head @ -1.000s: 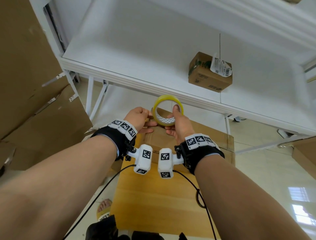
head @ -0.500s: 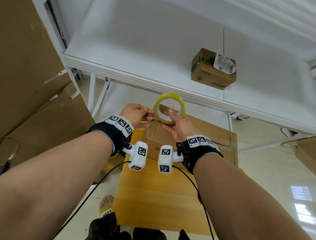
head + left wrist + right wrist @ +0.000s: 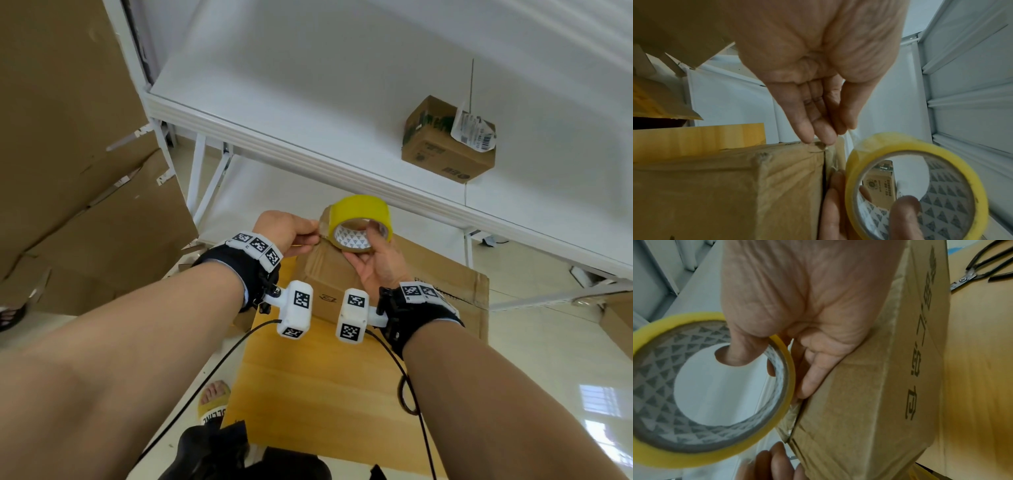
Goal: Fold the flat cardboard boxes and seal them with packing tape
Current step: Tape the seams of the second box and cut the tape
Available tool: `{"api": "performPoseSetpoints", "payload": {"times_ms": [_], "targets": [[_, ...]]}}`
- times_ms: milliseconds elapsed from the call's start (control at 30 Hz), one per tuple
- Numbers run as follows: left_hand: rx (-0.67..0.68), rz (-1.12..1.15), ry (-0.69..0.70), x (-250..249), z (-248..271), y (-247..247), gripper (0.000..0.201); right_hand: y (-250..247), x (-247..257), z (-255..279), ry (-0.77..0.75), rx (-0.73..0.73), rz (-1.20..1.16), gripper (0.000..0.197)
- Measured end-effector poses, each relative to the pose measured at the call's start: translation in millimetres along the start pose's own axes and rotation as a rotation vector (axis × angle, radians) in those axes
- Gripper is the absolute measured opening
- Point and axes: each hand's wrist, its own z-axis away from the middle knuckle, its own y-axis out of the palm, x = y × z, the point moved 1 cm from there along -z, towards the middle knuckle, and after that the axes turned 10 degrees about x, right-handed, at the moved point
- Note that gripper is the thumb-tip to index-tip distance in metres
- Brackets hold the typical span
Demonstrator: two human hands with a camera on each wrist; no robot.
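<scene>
Right grip: the right hand [image 3: 375, 260] holds the tape roll [image 3: 359, 222], thumb hooked inside the core and fingers curled along the outside against the box end.
Left grip: the left hand [image 3: 286, 231] has its fingertips [image 3: 819, 134] pressed together with the thumb, pinching at the top corner of the box, where clear tape lies crumpled; whether a free tape end sits between them cannot be told.
Tape roll: yellow, with a white core printed in grey triangles; it stands on edge just past the far end of the box, touching it, hole facing the person.
Box [image 3: 339, 277]: brown folded cardboard, with glossy clear tape along its edges and printed characters on one side; it lies on the bench towards the far edge.
Flat cardboard [image 3: 455, 291]: a brown sheet under and to the right of the box, reaching over the right edge of the bench.
Bench [image 3: 318, 394]: a yellow wooden top; the near part is bare.
Scissors [image 3: 978, 266]: black-handled, lying on the bench beyond the box, seen in the right wrist view only.
White table [image 3: 325, 102]: beyond the bench; a small closed carton [image 3: 445, 144] with a peeling label stands on it near its front edge.
Left side: large brown cardboard sheets [image 3: 68, 171] lean there.
Floor: pale tiles; a foot in a yellow sandal [image 3: 214, 401] shows left of the bench.
</scene>
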Motion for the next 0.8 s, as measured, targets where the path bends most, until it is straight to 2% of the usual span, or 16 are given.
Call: {"api": "performPoseSetpoints", "payload": {"times_ms": [167,333,433,567,667,800], "targets": [[-0.02,0.023,-0.032,0,0,-5,0.008,-2,0,3,-0.006,-0.015,-0.016,0.044],[-0.034,0.07,-0.085,3,-2,-17,0.009,0,2,8,-0.007,0.023,0.018,0.022],[-0.025,0.071,-0.115,9,-2,-18,0.01,3,2,10,-0.013,0.05,0.021,0.029],[0.022,0.123,-0.118,12,-2,-13,0.008,10,8,7,-0.004,0.065,0.039,0.057],[0.042,0.138,-0.127,9,-1,-9,0.013,14,11,3,0.016,0.004,0.057,0.046],[0.04,0.122,-0.118,6,0,-5,0.016,13,12,0,0.068,-0.055,0.144,0.043]]}}
